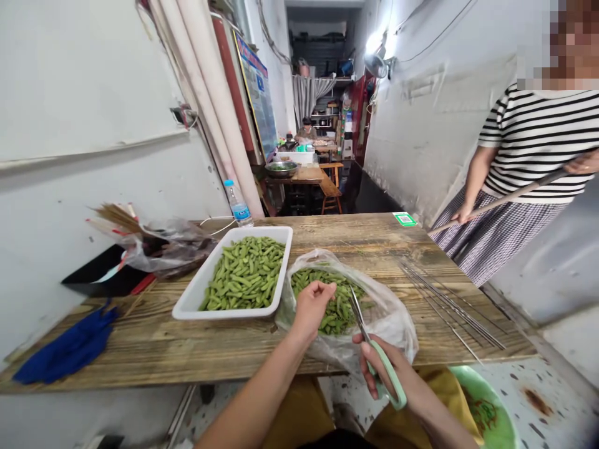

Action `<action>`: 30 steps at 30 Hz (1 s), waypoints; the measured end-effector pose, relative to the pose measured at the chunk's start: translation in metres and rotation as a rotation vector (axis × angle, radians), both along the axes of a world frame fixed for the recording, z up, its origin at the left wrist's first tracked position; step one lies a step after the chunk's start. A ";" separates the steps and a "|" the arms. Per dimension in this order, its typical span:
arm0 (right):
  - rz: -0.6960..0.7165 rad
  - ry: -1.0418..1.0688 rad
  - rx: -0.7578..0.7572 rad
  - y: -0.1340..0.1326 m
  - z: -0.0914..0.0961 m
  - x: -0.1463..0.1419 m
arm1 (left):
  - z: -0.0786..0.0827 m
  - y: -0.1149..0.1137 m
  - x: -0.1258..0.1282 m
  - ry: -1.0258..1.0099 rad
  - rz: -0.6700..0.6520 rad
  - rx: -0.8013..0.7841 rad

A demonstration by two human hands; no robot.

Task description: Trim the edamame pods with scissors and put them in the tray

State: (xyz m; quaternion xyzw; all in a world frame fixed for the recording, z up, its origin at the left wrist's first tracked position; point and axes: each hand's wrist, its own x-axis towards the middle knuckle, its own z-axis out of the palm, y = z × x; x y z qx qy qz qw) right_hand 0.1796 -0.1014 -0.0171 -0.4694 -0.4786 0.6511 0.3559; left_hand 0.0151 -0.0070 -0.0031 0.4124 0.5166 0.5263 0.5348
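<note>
My left hand (pixel 311 305) reaches into a clear plastic bag (pixel 393 315) of green bean pods (pixel 334 312), fingers curled over the pods; whether it grips one is hidden. My right hand (pixel 393 374) is closed on the pale green handles of scissors (pixel 369 343), blades pointing up over the bag. A white rectangular tray (pixel 191 299) full of green pods (pixel 246 274) stands just left of the bag on the wooden table (pixel 187 349).
Metal skewers (pixel 449 305) lie on the table's right side. A person in a striped top (pixel 533 149) stands at right holding a long stick (pixel 496 202). A water bottle (pixel 238 204), a bag of bamboo sticks (pixel 154 243), a blue cloth (pixel 70 349) and a green bowl (pixel 486 408) are nearby.
</note>
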 end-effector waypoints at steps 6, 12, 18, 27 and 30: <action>-0.075 0.136 -0.101 -0.001 0.008 -0.009 | -0.007 -0.009 0.008 0.132 0.056 0.096; -0.104 0.263 -0.202 0.002 0.005 -0.011 | -0.019 -0.017 0.012 0.262 0.076 0.176; -0.096 0.238 -0.257 0.003 -0.006 -0.012 | -0.032 -0.012 0.012 0.268 0.090 0.186; -0.144 0.155 -0.219 0.001 -0.011 -0.005 | -0.036 -0.006 0.013 0.258 0.090 0.148; -0.100 0.048 -0.105 0.002 -0.014 0.008 | -0.027 -0.007 0.009 0.304 -0.023 0.137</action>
